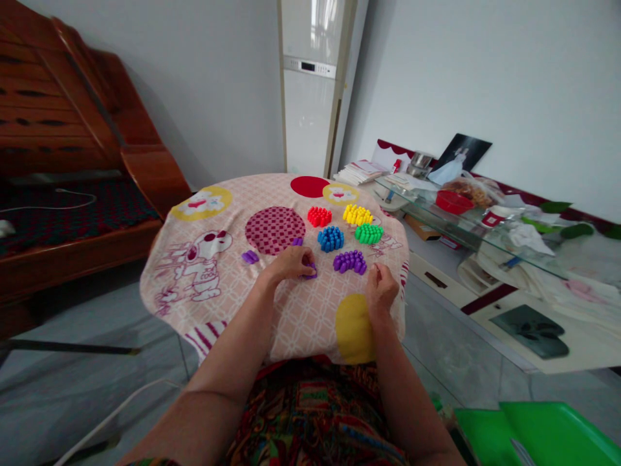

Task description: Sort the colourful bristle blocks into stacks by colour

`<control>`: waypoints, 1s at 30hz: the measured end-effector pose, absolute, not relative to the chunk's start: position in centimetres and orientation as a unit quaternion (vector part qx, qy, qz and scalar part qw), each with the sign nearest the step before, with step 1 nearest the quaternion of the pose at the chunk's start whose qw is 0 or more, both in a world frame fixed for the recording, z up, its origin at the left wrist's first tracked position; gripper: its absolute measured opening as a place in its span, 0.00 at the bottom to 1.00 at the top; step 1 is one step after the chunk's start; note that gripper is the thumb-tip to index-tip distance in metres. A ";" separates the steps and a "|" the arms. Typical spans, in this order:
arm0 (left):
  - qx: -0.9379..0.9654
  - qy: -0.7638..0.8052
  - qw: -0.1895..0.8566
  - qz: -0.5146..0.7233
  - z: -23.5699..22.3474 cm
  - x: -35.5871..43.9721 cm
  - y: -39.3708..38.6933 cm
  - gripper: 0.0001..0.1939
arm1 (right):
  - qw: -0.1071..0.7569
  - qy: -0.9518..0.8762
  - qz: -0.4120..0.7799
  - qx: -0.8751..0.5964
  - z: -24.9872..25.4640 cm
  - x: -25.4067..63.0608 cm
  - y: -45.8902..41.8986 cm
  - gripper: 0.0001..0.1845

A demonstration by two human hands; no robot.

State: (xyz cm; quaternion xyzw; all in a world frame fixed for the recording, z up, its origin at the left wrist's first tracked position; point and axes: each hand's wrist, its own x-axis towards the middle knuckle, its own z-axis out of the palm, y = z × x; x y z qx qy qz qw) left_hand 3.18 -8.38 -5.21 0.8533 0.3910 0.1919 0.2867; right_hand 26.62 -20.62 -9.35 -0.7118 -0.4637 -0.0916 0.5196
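Observation:
My left hand (292,263) rests low over the cloth, thumb and fingers closed on small purple plastic pieces (312,272). Two more little groups of purple pieces lie near it, one pair (250,257) to its left and another (297,242) just beyond the knuckles. To the right stands a cluster of purple pieces (349,262) set close together. Beside that cluster my right hand (382,288) has its fingertips pinched together; whatever they hold is too small to make out. Further back are clusters of blue (330,239), green (369,233), red (319,217) and yellow pieces (358,214).
A patterned cloth (301,317) covers the round table. A glass-topped cabinet (485,239) along the right wall carries papers, a red bowl (453,201) and bags. On the left is a wooden bench (155,175). Green plastic trays or lids (548,427) sit low at right.

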 end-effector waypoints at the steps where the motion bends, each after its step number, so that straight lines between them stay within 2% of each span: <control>1: 0.852 0.380 0.293 0.208 -5.0 3.4 -8.6 0.09 | 0.527 -0.468 -0.087 -0.704 -9.2 26.4 -20.8 0.21; 7: 0.828 0.280 0.374 0.309 -4.4 5.9 -10.3 0.08 | 0.544 -0.557 -0.003 -0.627 -8.0 23.8 -21.1 0.15; 17: 0.832 0.210 0.420 0.294 -4.1 7.9 -12.5 0.10 | 0.470 -0.624 0.051 -0.622 -7.5 22.8 -21.4 0.12; 24: 0.792 0.306 0.385 0.361 -4.0 6.1 -11.2 0.10 | 0.472 -0.598 0.053 -0.645 -6.6 25.8 -21.5 0.13; 30: 0.779 0.377 0.343 0.367 -4.5 4.0 -9.6 0.10 | 0.477 -0.600 0.062 -0.639 -6.9 26.6 -20.8 0.14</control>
